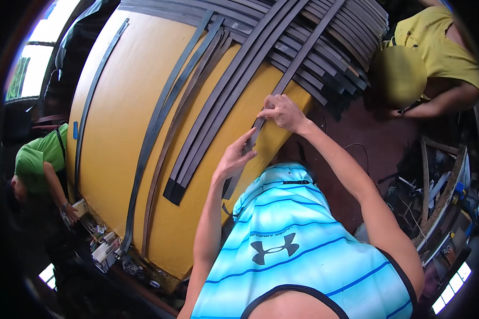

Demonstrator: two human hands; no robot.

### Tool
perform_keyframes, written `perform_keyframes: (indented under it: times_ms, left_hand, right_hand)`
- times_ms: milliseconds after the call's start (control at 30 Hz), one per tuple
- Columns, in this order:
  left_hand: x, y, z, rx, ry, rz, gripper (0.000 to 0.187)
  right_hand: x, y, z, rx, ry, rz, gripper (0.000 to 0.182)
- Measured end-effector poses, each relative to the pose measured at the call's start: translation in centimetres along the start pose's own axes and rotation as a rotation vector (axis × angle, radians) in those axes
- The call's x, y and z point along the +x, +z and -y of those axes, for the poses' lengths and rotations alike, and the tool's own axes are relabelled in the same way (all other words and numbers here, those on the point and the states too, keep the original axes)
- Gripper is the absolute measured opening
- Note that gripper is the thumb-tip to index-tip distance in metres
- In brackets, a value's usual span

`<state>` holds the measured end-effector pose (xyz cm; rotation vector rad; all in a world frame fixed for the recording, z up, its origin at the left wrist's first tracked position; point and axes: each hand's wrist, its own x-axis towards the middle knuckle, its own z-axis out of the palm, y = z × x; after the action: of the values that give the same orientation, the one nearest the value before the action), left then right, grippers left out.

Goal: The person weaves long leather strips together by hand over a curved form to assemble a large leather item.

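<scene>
Dark strip (282, 87), long, flat, possibly rubber or metal: lies along the near edge of the yellow desk (127, 106), running up into the heaped pile of strips (330, 48) at the far end. Both hands of the person in the striped blue shirt (298, 239) are on it.

Right hand (283, 112): fingers curled down over the strip, grip pinching its edge, apparently to keep it flat and in line.

Left hand (233, 157): lower along the same strip, grip spread, fingertips resting against it, likely steadying the free end near the desk's edge.

Other strips (197, 133): laid out singly and in bundles across the yellow top, fanned in shallow curves.

Co-worker in green (37, 159): at the desk's left corner, hand by small clutter (98, 239).

Second person in yellow (436, 42): crouched at right on the reddish floor (356, 133).
</scene>
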<state>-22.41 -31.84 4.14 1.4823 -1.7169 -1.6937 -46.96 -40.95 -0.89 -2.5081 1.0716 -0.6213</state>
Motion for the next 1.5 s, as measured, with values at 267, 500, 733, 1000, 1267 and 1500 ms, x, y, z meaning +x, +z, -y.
perform_keyframes:
  times_ms: [267,500,733,1000,1267,1500]
  left_hand:
    - [-4.0,-1.3,-0.7,-0.295,-0.096,-0.005,0.066]
    - [-7.7,-1.6,-1.0,-0.215,-0.414,-0.096,0.049]
    - [-11.3,-1.9,-0.3,-0.058,-0.529,-0.156,0.022]
    - [-11.8,-1.6,-2.8,-0.082,-0.293,-0.2,0.028]
    - [-7.9,-1.4,-7.9,-0.264,-0.139,-0.195,0.031]
    - [-7.4,-0.4,-10.4,-0.411,-0.056,-0.228,0.03]
  right_hand:
    - [0.3,-0.1,0.2,0.027,-0.006,0.026,0.018]
    - [-0.4,-0.1,1.2,0.021,0.067,0.015,0.02]
    - [-1.1,0.5,1.6,0.027,0.113,-0.068,0.02]
    - [-2.1,1.1,2.8,0.081,0.241,-0.019,0.041]
    - [-2.8,3.3,6.5,-0.008,0.507,0.028,0.117]
    - [-1.9,3.9,7.5,-0.111,0.673,0.126,0.117]
